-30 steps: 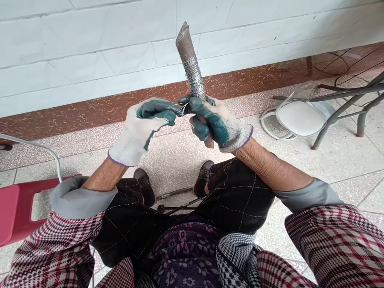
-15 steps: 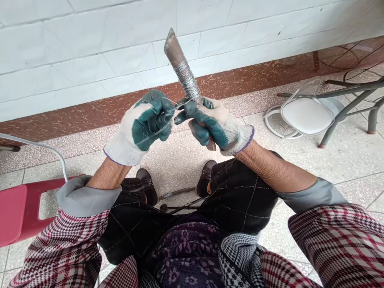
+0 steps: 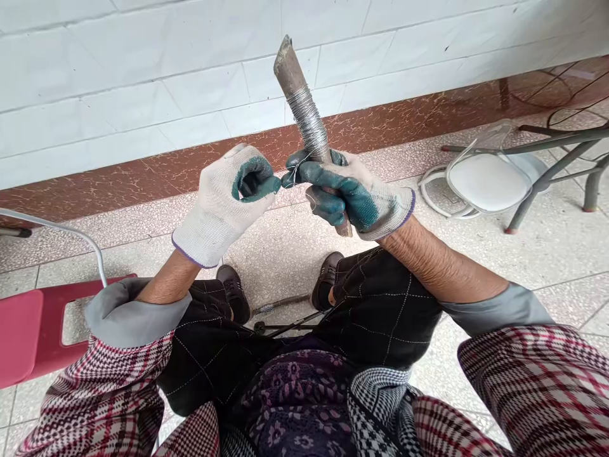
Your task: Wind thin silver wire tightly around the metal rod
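My right hand, in a white glove with a green coated palm, is closed around a brown stick. The stick tilts up and to the left, its cut end above the hand. Silver wire is wound in many turns around its middle. A loose, thin strand hangs in a loop by the right fingers. My left hand, gloved alike, pinches thumb and finger together at the strand's end, its fingertips close against the right fingertips.
A tiled wall with a brown base strip rises in front. At the left is a red plastic stool with a white cable by it. Between my shoes lies a rod. A white-seated chair and grey metal legs are at the right.
My left hand has turned, so its back now faces me, and its fingers have drawn into a pinch. The stick and right hand have shifted slightly to the right.
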Tool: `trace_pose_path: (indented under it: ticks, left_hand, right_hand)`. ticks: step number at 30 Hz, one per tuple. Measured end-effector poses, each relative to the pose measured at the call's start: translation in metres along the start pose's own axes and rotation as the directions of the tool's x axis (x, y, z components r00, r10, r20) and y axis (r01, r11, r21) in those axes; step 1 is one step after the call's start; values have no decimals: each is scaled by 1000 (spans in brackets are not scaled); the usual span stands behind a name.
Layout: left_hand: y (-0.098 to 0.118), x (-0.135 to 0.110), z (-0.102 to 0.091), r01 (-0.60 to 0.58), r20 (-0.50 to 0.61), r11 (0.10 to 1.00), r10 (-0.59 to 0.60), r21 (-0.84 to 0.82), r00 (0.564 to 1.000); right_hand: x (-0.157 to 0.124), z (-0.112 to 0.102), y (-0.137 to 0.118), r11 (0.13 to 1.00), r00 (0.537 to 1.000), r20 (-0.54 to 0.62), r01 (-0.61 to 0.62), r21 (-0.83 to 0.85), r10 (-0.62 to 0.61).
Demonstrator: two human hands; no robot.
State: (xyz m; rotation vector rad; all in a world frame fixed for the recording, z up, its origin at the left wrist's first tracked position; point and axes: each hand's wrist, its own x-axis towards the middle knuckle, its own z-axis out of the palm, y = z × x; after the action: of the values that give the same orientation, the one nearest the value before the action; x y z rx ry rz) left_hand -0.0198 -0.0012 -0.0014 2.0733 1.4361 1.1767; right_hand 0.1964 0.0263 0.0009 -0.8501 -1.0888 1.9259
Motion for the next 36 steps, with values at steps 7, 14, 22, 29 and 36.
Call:
trace_pose_path:
  ticks: [7, 14, 22, 29, 36]
  left_hand:
    - [1, 1, -3, -3, -23, 1000, 3, 2, 1000]
    - [4, 5, -8, 18, -64, 998, -21, -57, 998]
    - [12, -3, 1, -86, -68, 984, 98, 158, 993]
    - [3, -1, 3, -177, -105, 927, 223, 330, 969]
    - [1, 2, -11, -435, -18, 673, 555, 598, 832]
  right_hand:
    - [-4, -1, 5, 998, 999, 21, 36, -55, -34]
    - [-10, 1, 6, 997, 994, 114, 6, -76, 3]
    - [-11, 12, -1, 950, 989, -151, -48, -310, 0]
    - [-12, 1, -3, 926, 986, 22, -149, -348, 167]
    - [-2, -16, 8, 980, 888, 425, -115, -163, 175]
